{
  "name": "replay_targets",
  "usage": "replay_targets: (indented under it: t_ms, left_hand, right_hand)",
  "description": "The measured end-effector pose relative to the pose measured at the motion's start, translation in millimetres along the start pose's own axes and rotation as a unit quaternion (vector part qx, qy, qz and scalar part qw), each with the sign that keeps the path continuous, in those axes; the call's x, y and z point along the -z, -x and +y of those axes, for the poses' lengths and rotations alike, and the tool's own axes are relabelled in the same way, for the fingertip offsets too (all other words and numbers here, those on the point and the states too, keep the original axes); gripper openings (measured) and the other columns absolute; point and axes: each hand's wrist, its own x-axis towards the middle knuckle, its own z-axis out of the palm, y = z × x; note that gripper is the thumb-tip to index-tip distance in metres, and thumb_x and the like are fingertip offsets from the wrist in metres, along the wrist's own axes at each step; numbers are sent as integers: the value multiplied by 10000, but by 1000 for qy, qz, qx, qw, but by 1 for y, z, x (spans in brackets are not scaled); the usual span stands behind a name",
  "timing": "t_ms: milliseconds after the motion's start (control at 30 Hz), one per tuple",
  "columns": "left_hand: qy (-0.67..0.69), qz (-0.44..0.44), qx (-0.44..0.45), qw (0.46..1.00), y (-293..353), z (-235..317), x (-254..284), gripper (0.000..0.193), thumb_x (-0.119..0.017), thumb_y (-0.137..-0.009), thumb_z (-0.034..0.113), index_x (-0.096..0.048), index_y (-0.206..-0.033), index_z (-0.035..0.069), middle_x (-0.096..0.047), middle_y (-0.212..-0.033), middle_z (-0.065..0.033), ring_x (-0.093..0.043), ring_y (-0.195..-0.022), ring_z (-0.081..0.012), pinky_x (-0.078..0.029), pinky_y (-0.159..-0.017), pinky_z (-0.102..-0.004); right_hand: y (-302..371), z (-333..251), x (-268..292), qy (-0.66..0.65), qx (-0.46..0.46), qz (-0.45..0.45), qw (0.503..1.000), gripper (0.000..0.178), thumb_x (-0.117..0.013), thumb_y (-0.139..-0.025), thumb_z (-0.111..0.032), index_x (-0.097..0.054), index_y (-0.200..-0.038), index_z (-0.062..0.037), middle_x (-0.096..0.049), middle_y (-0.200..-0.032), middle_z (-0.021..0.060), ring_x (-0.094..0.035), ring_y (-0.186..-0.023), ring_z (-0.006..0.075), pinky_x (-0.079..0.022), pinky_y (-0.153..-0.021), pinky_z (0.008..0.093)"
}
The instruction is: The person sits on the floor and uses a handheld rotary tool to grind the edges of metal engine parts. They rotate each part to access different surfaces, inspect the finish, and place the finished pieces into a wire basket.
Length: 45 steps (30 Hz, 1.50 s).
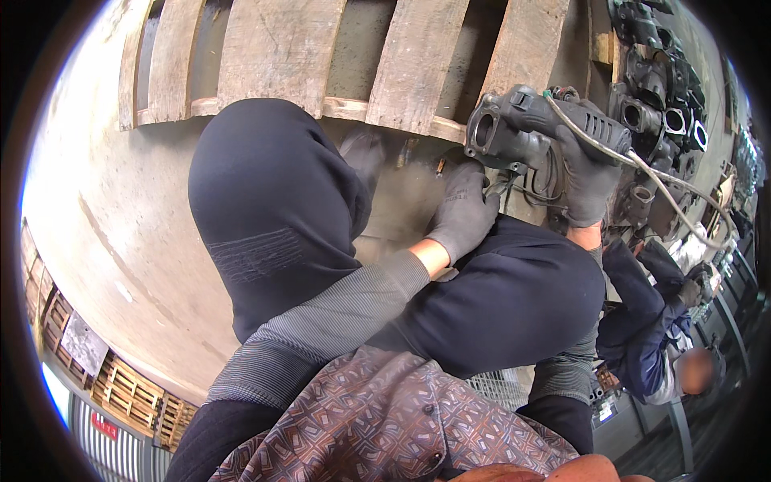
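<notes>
So, a wooden pallet [277, 48] is laid out across the top, running from the left. Next along, the gloved left hand [467, 205] is tucked in just below the casting, fingers curled, but whether its grip is closed on anything can't be told from here. The dark metal casting [510, 145] is propped at the pallet's near edge, flange opening turned leftward. Just right of it, what looks like a vented power tool [602, 127] is grasped in the right hand [590, 177], with a pale cable [660, 183] looped off to the right, near more castings [642, 116]. Best guess: the casting is being worked with the tool. Next up, the casting should be braced and the cable kept clear.
</notes>
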Motion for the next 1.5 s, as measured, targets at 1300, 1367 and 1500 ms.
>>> replay_targets:
  t_ms: [1300,1367,1500]
  left_hand:
    - [437,214,-23,873,-47,45,113,239,-513,-975,30,-597,-1189,-39,-691,-1012,-125,-665,-799,-153,-553,-736,-280]
    - [460,204,-24,864,-45,46,118,234,-516,-977,30,-599,-1186,-34,-692,-1010,-125,-667,-802,-149,-550,-722,-274]
    - [480,197,-15,854,-45,44,121,225,-518,-984,38,-599,-1183,-30,-699,-1002,-130,-670,-776,-148,-544,-687,-267]
  right_hand:
    - [144,-127,7,82,21,132,988,554,-783,-866,-37,-517,-1344,48,-618,-1350,184,-600,-1252,270,-474,-1096,403]
    - [159,-103,-8,-11,-34,145,989,594,-796,-858,-8,-493,-1367,37,-604,-1370,174,-595,-1260,259,-474,-1101,396]
    - [170,-61,-22,27,-42,146,988,602,-812,-860,2,-503,-1374,45,-598,-1381,157,-593,-1261,255,-476,-1102,388]
